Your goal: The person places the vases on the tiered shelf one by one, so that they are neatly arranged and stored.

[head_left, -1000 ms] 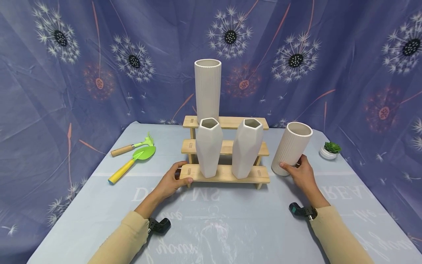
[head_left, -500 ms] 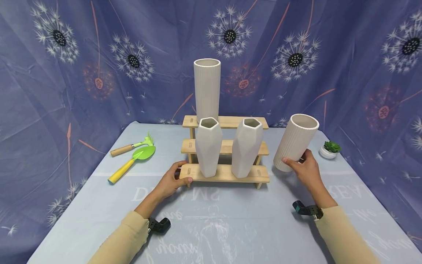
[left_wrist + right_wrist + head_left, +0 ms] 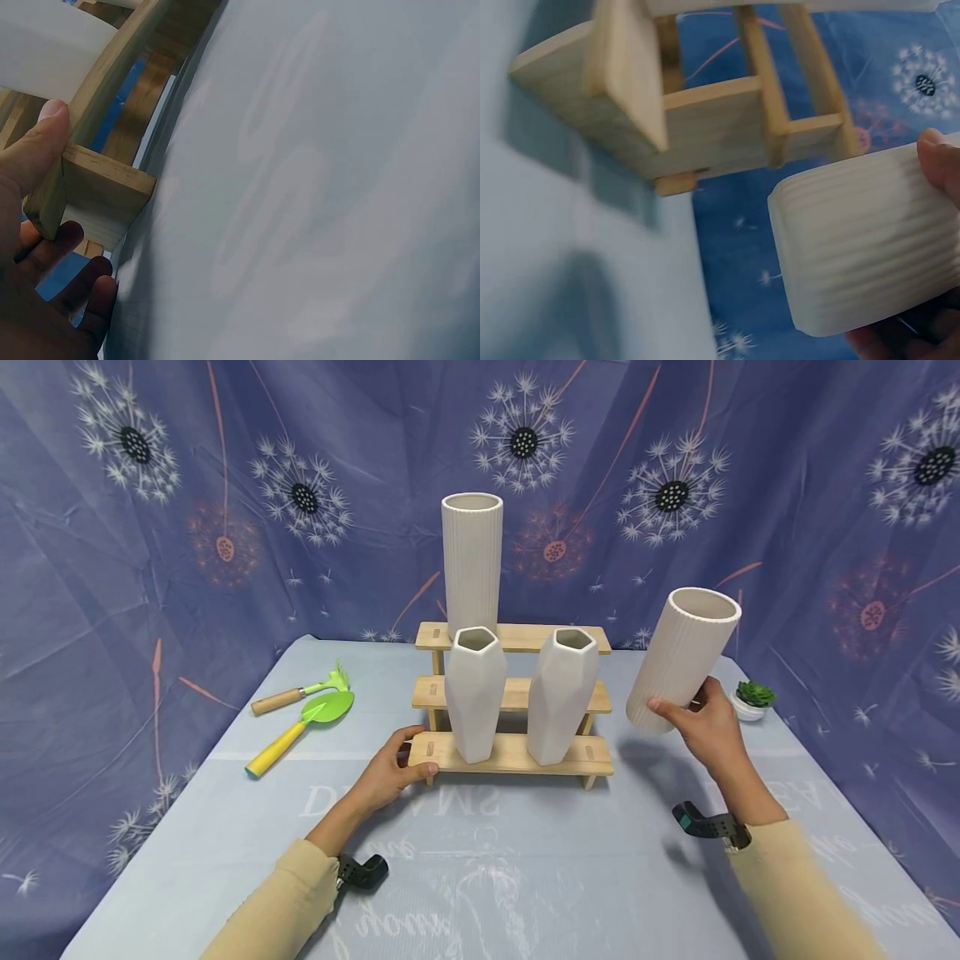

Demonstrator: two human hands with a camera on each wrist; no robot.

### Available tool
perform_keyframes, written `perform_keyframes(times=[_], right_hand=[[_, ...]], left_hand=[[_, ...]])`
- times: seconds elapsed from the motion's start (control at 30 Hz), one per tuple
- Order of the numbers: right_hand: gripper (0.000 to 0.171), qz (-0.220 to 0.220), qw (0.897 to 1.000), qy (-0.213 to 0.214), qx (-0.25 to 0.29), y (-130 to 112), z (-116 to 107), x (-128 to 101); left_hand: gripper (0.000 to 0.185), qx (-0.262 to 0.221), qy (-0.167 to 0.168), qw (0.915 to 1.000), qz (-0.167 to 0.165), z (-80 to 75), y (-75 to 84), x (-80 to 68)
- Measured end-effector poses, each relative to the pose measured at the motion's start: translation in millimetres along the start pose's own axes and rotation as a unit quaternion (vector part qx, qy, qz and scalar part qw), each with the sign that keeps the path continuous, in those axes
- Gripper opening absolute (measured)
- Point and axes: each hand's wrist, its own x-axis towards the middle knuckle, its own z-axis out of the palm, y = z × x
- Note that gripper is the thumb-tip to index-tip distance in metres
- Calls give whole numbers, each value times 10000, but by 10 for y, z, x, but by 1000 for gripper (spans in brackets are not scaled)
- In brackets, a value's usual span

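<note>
A white ribbed cylindrical vase leans to the right, raised over the table with its shadow below it. My right hand grips it near its lower end, thumb in front and fingers behind. My left hand holds the left end of the lowest shelf of a three-tier wooden stand; in the left wrist view the thumb lies on top of the board and the fingers sit beneath. Two white faceted vases, one left and one right, stand on that shelf. Another ribbed vase rises from the top shelf.
On the left of the table lie a hand rake with a wooden handle and a green trowel with a yellow handle. A small potted succulent sits behind my right hand. A blue dandelion-print curtain hangs behind.
My right hand has lifted the ribbed vase up off the table and shifted it slightly right. My left hand and the stand have stayed in place.
</note>
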Motion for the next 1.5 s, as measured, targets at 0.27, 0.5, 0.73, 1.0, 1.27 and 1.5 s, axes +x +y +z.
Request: perform_keyframes(times=[0.27,0.5,0.73,1.0,1.27,1.5], right_hand=[[94,-56,9996,38,266,-222,-70,61],[93,-252,9986,33,473,-417,-95,158],[94,-315,9977,-34,599,-586,-102,242],[94,-336,9968,-149,713,-734,-68,362],[90,-485,9954,-252,787,-871,16,507],[89,-569,9942,-347,849,-951,136,593]], left_hand=[[72,-72,19,10000,-8,6,-139,82],[75,-11,85,10000,-2,15,-352,189],[73,-42,24,10000,-35,6,-160,91],[72,-19,6,10000,20,4,-38,21],[73,-60,26,10000,15,9,-63,37],[74,-118,14,9999,58,8,-108,62]])
